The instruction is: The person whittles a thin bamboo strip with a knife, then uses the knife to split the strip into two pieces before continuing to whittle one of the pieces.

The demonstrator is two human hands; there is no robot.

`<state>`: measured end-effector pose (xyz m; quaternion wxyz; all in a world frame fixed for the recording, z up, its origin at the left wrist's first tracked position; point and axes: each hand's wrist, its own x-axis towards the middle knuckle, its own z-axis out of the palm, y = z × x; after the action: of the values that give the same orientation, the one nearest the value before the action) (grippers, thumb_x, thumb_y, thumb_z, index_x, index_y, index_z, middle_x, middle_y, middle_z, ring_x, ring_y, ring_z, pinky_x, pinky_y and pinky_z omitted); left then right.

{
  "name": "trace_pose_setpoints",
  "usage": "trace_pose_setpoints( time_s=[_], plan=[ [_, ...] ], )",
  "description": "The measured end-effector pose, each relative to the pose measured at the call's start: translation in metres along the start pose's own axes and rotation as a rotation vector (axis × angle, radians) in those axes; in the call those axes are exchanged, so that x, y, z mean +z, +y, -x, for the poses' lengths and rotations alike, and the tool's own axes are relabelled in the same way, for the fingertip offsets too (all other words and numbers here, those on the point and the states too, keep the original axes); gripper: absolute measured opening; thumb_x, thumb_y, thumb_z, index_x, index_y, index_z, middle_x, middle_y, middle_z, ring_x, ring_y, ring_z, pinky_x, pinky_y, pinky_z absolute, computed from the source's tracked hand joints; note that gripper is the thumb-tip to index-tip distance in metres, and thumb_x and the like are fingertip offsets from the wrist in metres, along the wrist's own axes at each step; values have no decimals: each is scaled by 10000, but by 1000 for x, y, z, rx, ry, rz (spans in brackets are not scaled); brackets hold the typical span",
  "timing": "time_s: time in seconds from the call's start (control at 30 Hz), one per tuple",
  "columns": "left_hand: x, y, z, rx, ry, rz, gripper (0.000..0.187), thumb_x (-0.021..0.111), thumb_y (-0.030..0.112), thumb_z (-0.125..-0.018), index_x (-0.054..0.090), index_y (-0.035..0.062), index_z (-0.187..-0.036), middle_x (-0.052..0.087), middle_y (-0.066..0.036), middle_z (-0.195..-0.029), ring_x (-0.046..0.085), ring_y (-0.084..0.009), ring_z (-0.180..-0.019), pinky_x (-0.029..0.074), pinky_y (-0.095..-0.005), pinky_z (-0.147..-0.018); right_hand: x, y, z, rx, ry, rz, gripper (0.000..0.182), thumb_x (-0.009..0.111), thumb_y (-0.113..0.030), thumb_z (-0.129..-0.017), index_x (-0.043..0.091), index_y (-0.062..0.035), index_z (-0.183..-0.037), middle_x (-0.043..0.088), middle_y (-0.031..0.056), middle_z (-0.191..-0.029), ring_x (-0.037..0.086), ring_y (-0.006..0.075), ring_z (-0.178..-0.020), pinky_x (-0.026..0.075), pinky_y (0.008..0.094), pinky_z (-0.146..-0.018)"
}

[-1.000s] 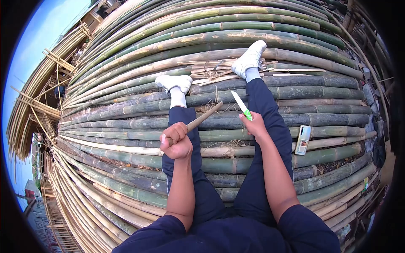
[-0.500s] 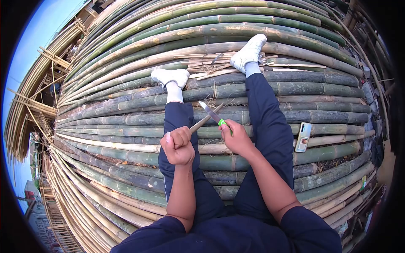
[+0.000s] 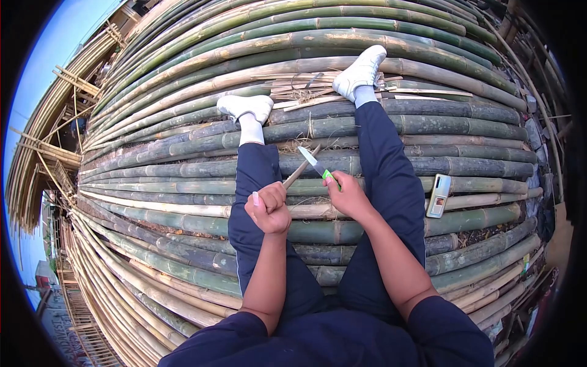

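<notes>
My left hand is closed round the lower end of a bamboo strip, which points up and to the right between my legs. In my right hand is a knife with a green handle, my fingers wrapped round the grip. Its blade slants up and left and overlaps the strip near the strip's far end. Thin shavings lie on the bamboo poles just beyond the blade.
I sit on rows of green and tan bamboo poles. Split strips lie between my white shoes. A phone rests on the poles right of my leg. Long strips stand stacked on a rack at far left.
My left hand has moved right and slightly down with the strip, which now stands steeper. My right hand and the knife have shifted slightly right.
</notes>
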<state>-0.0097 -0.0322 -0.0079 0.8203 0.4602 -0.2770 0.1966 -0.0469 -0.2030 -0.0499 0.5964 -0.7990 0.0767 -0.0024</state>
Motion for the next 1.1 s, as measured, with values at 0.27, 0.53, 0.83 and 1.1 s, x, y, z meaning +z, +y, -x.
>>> trace_pose_setpoints(
  time_s=[0.27, 0.53, 0.83, 1.1],
  plan=[
    [-11, -2, -4, -6, -40, 0, 485, 317, 216, -1025, 221, 135, -556, 257, -1, -456, 204, -137, -425, 203, -324, -466, 14, -58, 25, -189, -61, 190, 135, 524, -109, -984, 493, 13, -936, 606, 266, -705, 587, 481, -673, 430, 554, -609],
    [-30, 2, -9, -7, -41, 41, 469, 333, 188, -987, 198, 118, -543, 250, -8, -456, 194, -137, -409, 190, -330, -453, 63, -58, 22, -240, -47, 391, 188, 504, -177, -1010, 460, -14, -927, 629, 236, -658, 659, 434, -651, 526, 513, -572],
    [-43, 9, -13, -64, -218, 11, 474, 362, 205, -971, 198, 128, -532, 231, 0, -445, 191, -145, -390, 206, -323, -449, 84, -29, -4, -212, -29, 569, 191, 504, -178, -1009, 475, -17, -910, 648, 210, -664, 678, 410, -656, 544, 502, -589],
    [-31, 9, -14, -108, -305, 10, 494, 406, 208, -945, 200, 111, -507, 237, -10, -428, 195, -156, -365, 211, -321, -431, 45, -69, 26, -216, -95, 512, 184, 520, -156, -992, 484, 3, -907, 637, 230, -661, 673, 426, -670, 527, 537, -606]
  ],
)
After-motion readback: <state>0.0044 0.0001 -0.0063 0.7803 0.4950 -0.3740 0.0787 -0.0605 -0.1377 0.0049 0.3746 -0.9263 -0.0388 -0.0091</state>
